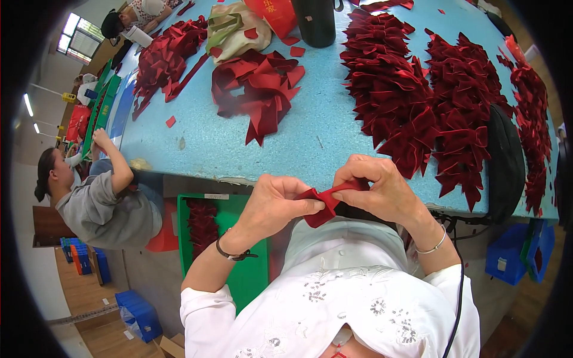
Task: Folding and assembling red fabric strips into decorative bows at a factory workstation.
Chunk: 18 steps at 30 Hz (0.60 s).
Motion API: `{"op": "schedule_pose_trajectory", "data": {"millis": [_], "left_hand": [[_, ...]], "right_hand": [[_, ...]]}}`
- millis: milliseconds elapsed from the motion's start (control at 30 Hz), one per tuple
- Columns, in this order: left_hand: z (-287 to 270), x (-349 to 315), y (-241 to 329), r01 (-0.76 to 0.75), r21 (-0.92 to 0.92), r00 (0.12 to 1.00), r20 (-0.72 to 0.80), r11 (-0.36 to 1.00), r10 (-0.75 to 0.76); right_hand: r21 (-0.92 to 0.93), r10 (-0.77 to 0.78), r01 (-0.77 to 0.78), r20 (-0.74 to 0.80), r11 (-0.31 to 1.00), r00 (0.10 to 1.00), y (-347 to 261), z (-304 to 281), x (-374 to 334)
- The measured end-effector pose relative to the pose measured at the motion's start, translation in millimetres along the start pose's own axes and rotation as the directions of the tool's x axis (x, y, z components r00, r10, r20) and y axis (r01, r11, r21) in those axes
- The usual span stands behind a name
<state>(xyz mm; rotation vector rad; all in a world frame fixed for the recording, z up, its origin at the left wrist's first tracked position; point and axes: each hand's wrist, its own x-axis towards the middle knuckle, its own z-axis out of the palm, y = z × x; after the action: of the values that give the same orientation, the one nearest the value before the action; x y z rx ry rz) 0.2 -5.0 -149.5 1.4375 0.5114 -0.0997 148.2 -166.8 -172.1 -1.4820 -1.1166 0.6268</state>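
Observation:
A dark red velvet bow (pixel 329 204) is stretched between my two hands, just off the near edge of the table. On its left loop, my left hand (pixel 277 203) pinches the fabric between thumb and fingers. My right hand (pixel 376 186) grips the other end the same way, with the thumb on top. Beyond my hands, a loose heap of red ribbon pieces (pixel 258 89) lies on the blue table (pixel 310 140). Long rows of finished-looking red bows (pixel 388 89) stretch away to the right of it.
A green crate (pixel 250 280) with red bows inside stands at my left. A black bag (pixel 506 164) hangs over the table's right edge. Toward the back are a dark cup (pixel 316 27) and a pale plastic bag (pixel 237 33). Another person (pixel 113 203) sits at the left.

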Motion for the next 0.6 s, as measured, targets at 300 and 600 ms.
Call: {"op": "schedule_pose_trajectory", "data": {"millis": [300, 600], "left_hand": [[-0.6, -5.9, 3.3, -0.048, 0.009, 0.999, -0.013, 0.999, 0.048], [-6.5, -3.1, -5.4, 0.013, 0.029, 0.997, -0.081, 0.999, -0.011]], "right_hand": [[0.148, 0.169, -0.189, 0.139, 0.971, 0.976, -5.4, -1.6, -1.8], [0.267, 0.311, -0.357, 0.199, 0.895, 0.929, 8.8, 7.4, -1.3]]}}
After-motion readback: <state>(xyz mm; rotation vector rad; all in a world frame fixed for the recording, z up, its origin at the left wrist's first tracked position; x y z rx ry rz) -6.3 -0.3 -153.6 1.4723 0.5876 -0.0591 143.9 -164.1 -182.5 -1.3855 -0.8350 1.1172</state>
